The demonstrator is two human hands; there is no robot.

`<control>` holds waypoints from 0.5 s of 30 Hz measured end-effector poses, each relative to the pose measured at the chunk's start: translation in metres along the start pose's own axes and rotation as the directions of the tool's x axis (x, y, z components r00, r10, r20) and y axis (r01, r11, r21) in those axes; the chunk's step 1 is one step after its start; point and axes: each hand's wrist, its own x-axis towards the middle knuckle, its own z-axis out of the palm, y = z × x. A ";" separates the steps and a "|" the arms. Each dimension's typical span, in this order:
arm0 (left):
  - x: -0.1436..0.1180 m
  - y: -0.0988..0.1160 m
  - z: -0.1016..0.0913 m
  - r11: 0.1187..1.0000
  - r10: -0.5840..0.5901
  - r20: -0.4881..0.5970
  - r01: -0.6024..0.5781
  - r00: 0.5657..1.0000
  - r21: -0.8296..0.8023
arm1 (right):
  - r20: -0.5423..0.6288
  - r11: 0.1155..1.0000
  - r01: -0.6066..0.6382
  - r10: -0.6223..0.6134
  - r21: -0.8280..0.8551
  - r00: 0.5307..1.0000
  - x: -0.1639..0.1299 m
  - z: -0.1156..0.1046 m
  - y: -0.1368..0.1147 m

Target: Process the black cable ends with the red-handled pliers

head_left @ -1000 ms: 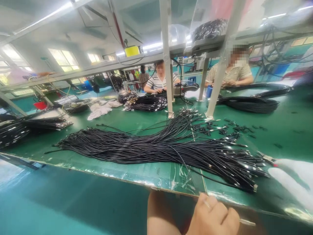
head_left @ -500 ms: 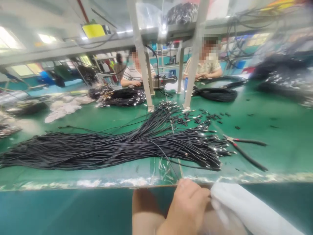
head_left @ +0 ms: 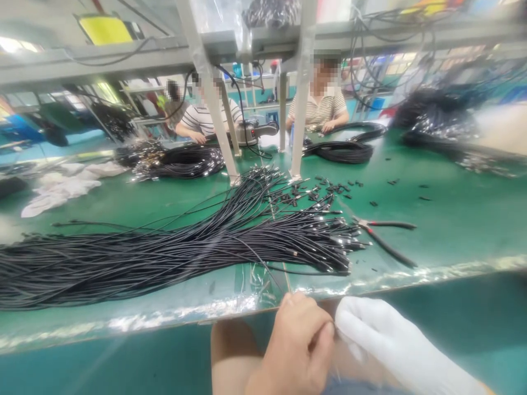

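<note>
My bare left hand (head_left: 300, 340) is closed just off the table's front edge. A single black cable (head_left: 265, 264) curves down from the pile and runs into its fingers. Right beside it, my right hand (head_left: 381, 334), in a white glove, pinches with its fingertips close to the left thumb. What lies between those gloved fingertips is mostly hidden. A thick bundle of black cables (head_left: 164, 247) with shiny metal ends stretches across the green table. Red and black handled pliers (head_left: 385, 238) lie with handles spread to the right of the cable ends.
Small black pieces (head_left: 325, 189) are scattered behind the bundle. Coiled cables (head_left: 189, 162) and a second coil (head_left: 343, 152) lie farther back. Two metal posts (head_left: 302, 109) rise from the table. Co-workers (head_left: 325, 104) sit across, and a white cloth (head_left: 66, 186) lies left.
The view has turned right, so the table's things have shifted left in it. Both hands stay close together at the table edge; the gloved hand now shows more of its back.
</note>
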 end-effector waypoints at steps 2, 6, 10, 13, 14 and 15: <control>0.001 0.001 -0.003 0.999 -0.021 0.006 0.021 1.000 -0.039 | 0.057 1.000 -0.014 0.014 -0.003 0.998 0.001 -0.004 -0.004; 0.002 -0.001 -0.004 0.998 0.065 -0.049 -0.066 0.997 -0.009 | 0.125 0.987 -0.027 0.007 0.157 0.992 0.005 -0.003 0.001; 0.002 -0.003 -0.002 0.989 0.140 -0.081 -0.135 0.987 0.058 | 0.116 0.972 -0.006 -0.022 0.235 0.993 0.003 0.004 0.011; 0.002 -0.004 -0.003 0.983 0.177 -0.093 -0.172 0.980 0.066 | 0.081 0.970 0.013 -0.034 0.244 0.996 -0.001 0.004 0.013; 0.002 -0.004 -0.003 0.981 0.189 -0.097 -0.183 0.977 0.067 | 0.070 0.970 0.018 -0.036 0.243 0.997 -0.003 0.003 0.013; 0.002 -0.004 -0.002 0.979 0.199 -0.103 -0.193 0.975 0.068 | 0.062 0.971 0.022 -0.038 0.239 0.997 -0.004 0.002 0.013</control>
